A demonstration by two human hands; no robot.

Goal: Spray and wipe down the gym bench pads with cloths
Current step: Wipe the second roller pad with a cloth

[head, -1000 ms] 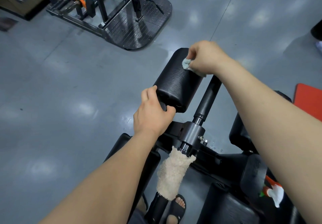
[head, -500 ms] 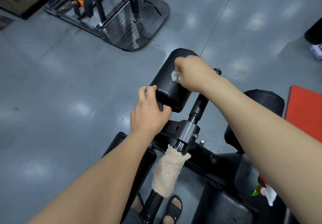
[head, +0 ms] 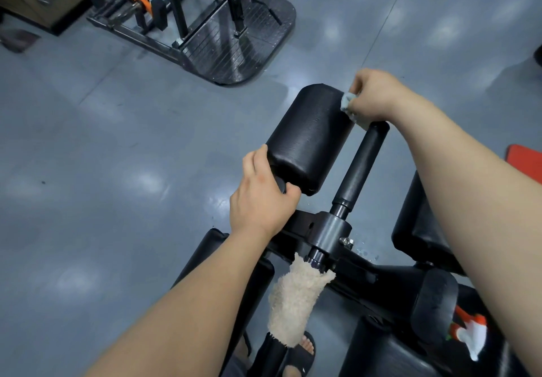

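Pad [head: 311, 139]: being gripped at its near end by the left hand [head: 261, 197] while the cloth [head: 347, 103], being pinched in the right hand [head: 378, 95], is being swept back to its far-right edge, so wiping is judged under way.

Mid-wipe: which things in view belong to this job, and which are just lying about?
Job: roller pad; blue cloth, gripped by right hand against the pad; left hand gripping the pad's near end; beige cloth draped on the frame; spray bottle.
Lying about: red mat; rack machine behind.
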